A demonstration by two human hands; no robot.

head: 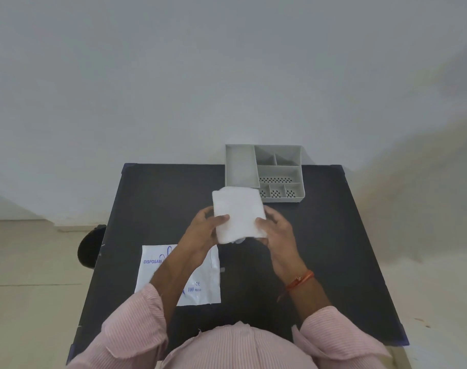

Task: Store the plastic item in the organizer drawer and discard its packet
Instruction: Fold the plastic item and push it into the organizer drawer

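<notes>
At centre frame, above the black worktop, both hands held a folded white plastic stack between them. Left hand clamped on stack's left edge, thumb lying over the top face, fingers underneath. Right hand clamped on the right edge, thumb on top near the lower right corner. Stack was lifted off the worktop, tilted slightly, its far corner overlapping the near-left edge of the organizer in the view; cannot tell whether they touched. A bit of crumpled plastic hung out under the stack's lower edge.

Grey organizer sat at the far edge of the worktop, upper centre-right of the frame: one long compartment on the left, smaller divided ones on the right, perforated walls along the near row. All visible compartments looked bare.

White packet lay flat on the worktop at lower left of centre, blue print reading "DISPOSAB…" and "100 pieces", partly covered by the left forearm. Well apart from the organizer.

Pink striped sleeves at bottom of frame. Orange thread band on the right wrist. Dark round object at the worktop's left side, on the floor side, unclear what.
</notes>
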